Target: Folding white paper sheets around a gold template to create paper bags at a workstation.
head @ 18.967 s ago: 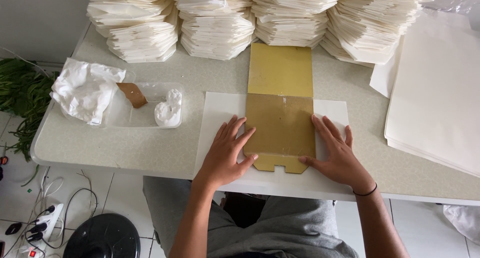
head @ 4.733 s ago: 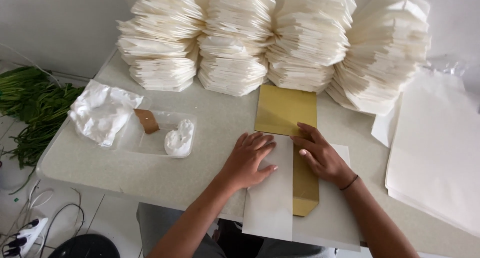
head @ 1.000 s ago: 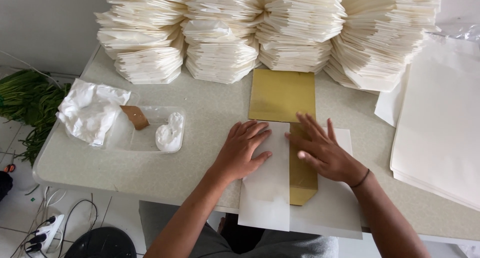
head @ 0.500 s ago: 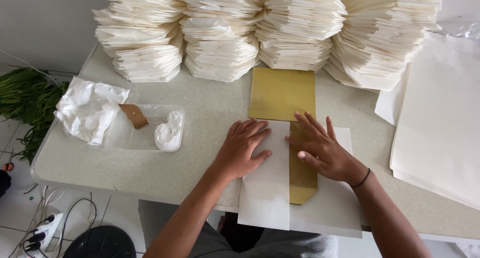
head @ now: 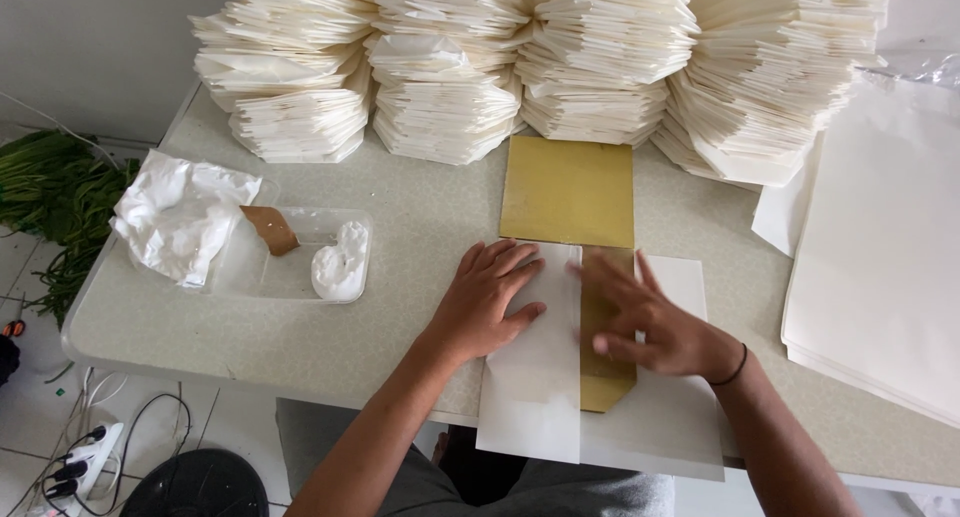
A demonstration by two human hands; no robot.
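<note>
1. Hands flat on the work: my left hand point(head: 488, 302) presses palm-down on the folded white paper flap point(head: 535, 377), fingers spread and gripping nothing, apparently to pin the fold.
2. My right hand point(head: 655, 322) lies open on the gold card template point(head: 568, 192) and the paper beside it, motion-blurred; fingers extended, nothing clasped. I judge it is smoothing or steadying.
3. Gold card template runs from under both hands away toward the stacks; its near end pokes out just below my right fingers. White sheet wraps it from the left, so the card likely serves as a folding form.
4. Beyond the fingers: stacks of folded paper bags point(head: 540, 62) banked along the far edge of the tabletop point(head: 420, 202).
5. Left of my left fingers: clear plastic tray point(head: 300, 262) with white paste and a brown scrap, crumpled white plastic beside it.
6. Right of my right fingers: pile of flat white sheets point(head: 880, 247), within reach.
</note>
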